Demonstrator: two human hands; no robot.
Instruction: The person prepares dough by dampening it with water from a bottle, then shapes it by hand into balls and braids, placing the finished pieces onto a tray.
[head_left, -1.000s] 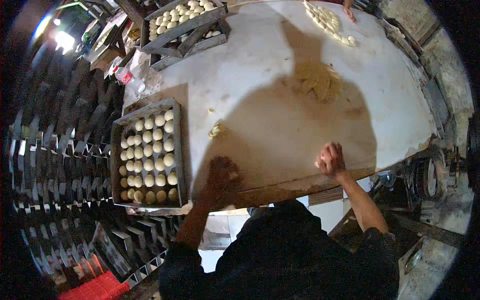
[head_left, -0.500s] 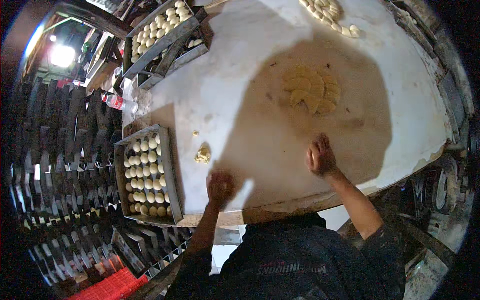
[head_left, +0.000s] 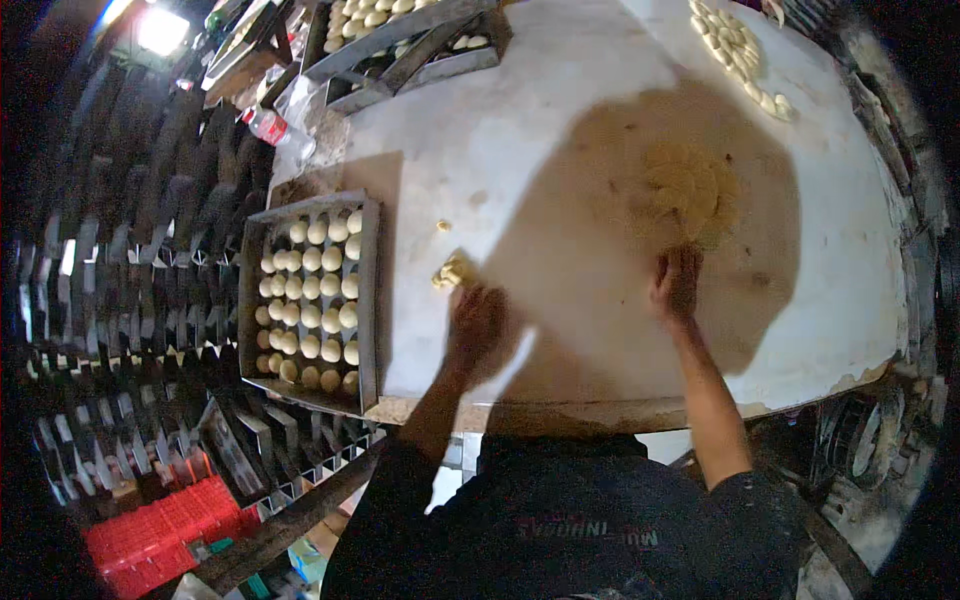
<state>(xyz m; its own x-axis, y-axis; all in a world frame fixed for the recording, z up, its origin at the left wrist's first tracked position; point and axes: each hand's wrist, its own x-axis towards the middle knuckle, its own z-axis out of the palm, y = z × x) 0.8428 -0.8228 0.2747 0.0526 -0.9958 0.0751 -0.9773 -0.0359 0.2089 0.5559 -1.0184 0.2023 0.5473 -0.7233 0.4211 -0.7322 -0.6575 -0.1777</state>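
Observation:
My left hand, blurred and shaded, reaches to a small pile of pale dough scraps; I cannot tell whether it touches or grips them. A tiny scrap lies beyond. My right hand has its fingers pressed together and curled at the near edge of a cluster of overlapping flattened dough discs in my shadow; what is in its fingers, if anything, is hidden. A metal tray with several rows of round dough balls sits left of my left hand.
Stacked metal trays of dough and a plastic bottle sit at the back left of the worktop. Pale dough pieces lie at the far right. Dark racks and a red crate stand left.
My right hand has moved forward to the flattened discs. My left hand has moved forward to the dough scraps. The view has also shifted with head movement.

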